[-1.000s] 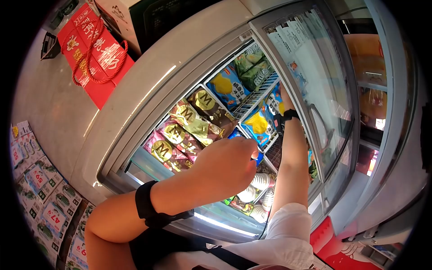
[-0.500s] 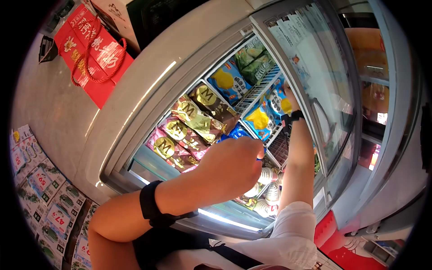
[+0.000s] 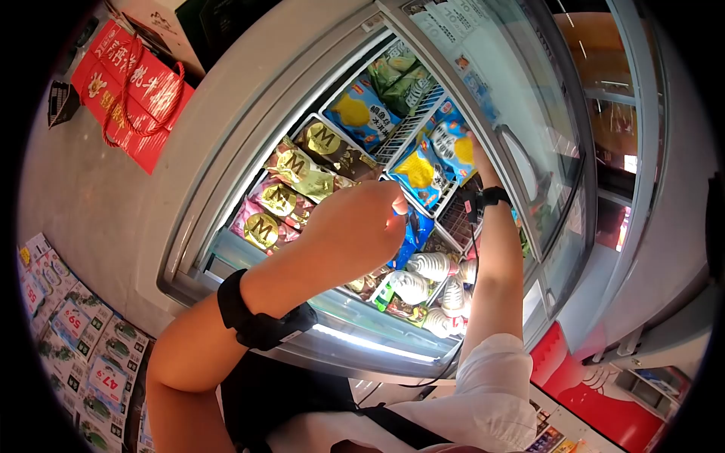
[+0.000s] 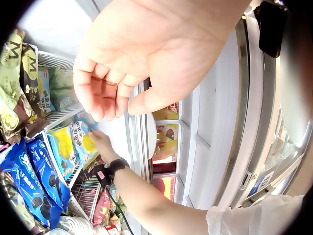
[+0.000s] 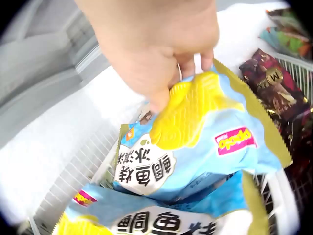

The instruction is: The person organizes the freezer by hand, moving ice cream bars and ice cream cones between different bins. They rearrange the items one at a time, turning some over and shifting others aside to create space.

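Observation:
My right hand (image 5: pixel 156 44) pinches the upper edge of a blue ice cream packet (image 5: pixel 205 132) with a yellow fish printed on it, thumb on one side and fingers on the other. Under it in the white wire basket lies a second blue fish ice cream packet (image 5: pixel 146 220). The freezer's glass lid partly covers this hand in the head view. My left hand (image 3: pixel 359 223) hangs over the freezer, holding nothing, and its fingers (image 4: pixel 105 93) curl loosely. Below it are blue cookie ice cream packets (image 4: pixel 34 181).
Gold, brown and pink ice cream packets (image 3: pixel 291 166) fill the basket at left. Wrapped cones (image 3: pixel 430 268) lie near the front. The sliding glass lid (image 3: pixel 521 136) covers the right side. A red bag (image 3: pixel 132 90) with rope handles sits beyond the freezer rim.
The head view has shifted, so the freezer contents sit further left. My right hand has drawn a blue packet up and nearer. My left hand stays loosely curled over the freezer.

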Action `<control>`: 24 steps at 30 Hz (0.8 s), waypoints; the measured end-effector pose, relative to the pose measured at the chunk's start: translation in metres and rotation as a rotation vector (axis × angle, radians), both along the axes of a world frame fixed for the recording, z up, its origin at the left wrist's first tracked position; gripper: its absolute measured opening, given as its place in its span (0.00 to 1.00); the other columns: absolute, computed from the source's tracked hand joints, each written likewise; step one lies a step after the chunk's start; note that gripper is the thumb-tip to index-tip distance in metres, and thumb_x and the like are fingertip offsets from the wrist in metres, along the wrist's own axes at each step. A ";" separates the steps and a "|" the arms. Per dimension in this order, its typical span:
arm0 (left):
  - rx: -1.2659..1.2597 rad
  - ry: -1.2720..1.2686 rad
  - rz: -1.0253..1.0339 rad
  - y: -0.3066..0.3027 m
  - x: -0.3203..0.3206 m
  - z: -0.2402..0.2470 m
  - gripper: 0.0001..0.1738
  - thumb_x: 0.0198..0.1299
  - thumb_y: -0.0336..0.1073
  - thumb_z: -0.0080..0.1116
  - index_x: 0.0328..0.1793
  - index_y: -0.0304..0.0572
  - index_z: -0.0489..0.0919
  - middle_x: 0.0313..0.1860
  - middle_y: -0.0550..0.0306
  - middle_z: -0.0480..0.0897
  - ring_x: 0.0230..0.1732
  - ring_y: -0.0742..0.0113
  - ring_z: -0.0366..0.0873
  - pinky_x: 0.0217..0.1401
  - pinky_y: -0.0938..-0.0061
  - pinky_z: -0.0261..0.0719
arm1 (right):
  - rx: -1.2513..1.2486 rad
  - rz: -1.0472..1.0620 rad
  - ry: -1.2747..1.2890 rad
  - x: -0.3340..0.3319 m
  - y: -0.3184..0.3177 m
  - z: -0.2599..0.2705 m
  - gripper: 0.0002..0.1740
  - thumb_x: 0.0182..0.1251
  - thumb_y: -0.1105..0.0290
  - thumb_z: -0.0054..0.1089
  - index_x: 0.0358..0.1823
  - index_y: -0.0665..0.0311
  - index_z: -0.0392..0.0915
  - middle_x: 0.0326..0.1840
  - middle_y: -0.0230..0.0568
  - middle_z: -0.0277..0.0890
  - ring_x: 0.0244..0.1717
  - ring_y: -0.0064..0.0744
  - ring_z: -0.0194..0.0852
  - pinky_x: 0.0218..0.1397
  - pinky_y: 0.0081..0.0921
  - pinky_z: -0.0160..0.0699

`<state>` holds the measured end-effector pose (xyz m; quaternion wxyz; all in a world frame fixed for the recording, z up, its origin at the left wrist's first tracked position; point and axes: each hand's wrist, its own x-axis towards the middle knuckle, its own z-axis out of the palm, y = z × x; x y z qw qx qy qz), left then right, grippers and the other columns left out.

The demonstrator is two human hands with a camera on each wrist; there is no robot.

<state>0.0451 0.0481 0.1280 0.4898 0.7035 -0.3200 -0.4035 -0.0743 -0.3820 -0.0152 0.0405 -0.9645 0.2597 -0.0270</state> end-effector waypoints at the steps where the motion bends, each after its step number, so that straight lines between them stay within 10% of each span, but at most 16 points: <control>1: 0.010 -0.005 0.001 -0.001 0.000 0.000 0.11 0.58 0.34 0.55 0.45 0.40 0.78 0.35 0.52 0.83 0.32 0.59 0.81 0.36 0.68 0.77 | -0.079 -0.002 -0.067 -0.007 -0.014 -0.009 0.25 0.65 0.54 0.56 0.56 0.64 0.74 0.51 0.49 0.78 0.54 0.44 0.75 0.55 0.34 0.71; 6: 0.037 0.029 -0.011 -0.001 0.000 0.007 0.10 0.58 0.34 0.55 0.45 0.38 0.78 0.34 0.51 0.82 0.31 0.59 0.81 0.36 0.68 0.76 | 0.068 -0.121 -0.363 -0.026 0.034 0.020 0.22 0.69 0.54 0.50 0.48 0.69 0.75 0.40 0.44 0.80 0.39 0.40 0.79 0.43 0.33 0.78; 9: 0.009 0.006 0.008 0.000 -0.002 0.004 0.10 0.58 0.34 0.55 0.44 0.38 0.78 0.34 0.50 0.82 0.31 0.59 0.80 0.36 0.68 0.76 | 1.073 -0.786 -0.539 -0.039 0.038 -0.020 0.20 0.68 0.54 0.53 0.35 0.67 0.76 0.29 0.41 0.78 0.32 0.32 0.78 0.36 0.25 0.78; 11: -0.001 0.026 0.003 0.000 -0.001 0.006 0.10 0.58 0.34 0.55 0.43 0.38 0.78 0.34 0.50 0.82 0.31 0.59 0.80 0.35 0.68 0.75 | 0.949 -0.778 -0.076 -0.019 0.096 0.025 0.21 0.67 0.53 0.55 0.32 0.68 0.75 0.26 0.39 0.77 0.31 0.34 0.78 0.36 0.27 0.77; 14: -0.008 0.019 -0.001 -0.001 -0.003 0.002 0.11 0.58 0.34 0.55 0.44 0.38 0.78 0.34 0.50 0.82 0.30 0.60 0.79 0.35 0.68 0.75 | -0.057 -0.082 -0.143 -0.013 0.080 0.015 0.23 0.66 0.52 0.58 0.37 0.70 0.75 0.30 0.42 0.80 0.34 0.38 0.80 0.40 0.30 0.76; 19: 0.005 0.005 -0.033 -0.001 -0.003 0.001 0.13 0.58 0.35 0.54 0.46 0.38 0.77 0.36 0.50 0.82 0.29 0.60 0.79 0.34 0.68 0.75 | 0.182 0.010 -0.055 0.004 0.002 -0.055 0.29 0.64 0.53 0.60 0.62 0.62 0.69 0.56 0.56 0.73 0.57 0.52 0.72 0.59 0.35 0.69; 24: 0.017 -0.011 -0.043 -0.001 -0.005 0.001 0.12 0.57 0.34 0.54 0.46 0.37 0.77 0.37 0.50 0.82 0.31 0.60 0.80 0.36 0.67 0.76 | 0.108 0.058 0.191 0.024 0.072 -0.028 0.40 0.59 0.56 0.65 0.70 0.63 0.60 0.68 0.58 0.61 0.66 0.54 0.62 0.67 0.41 0.62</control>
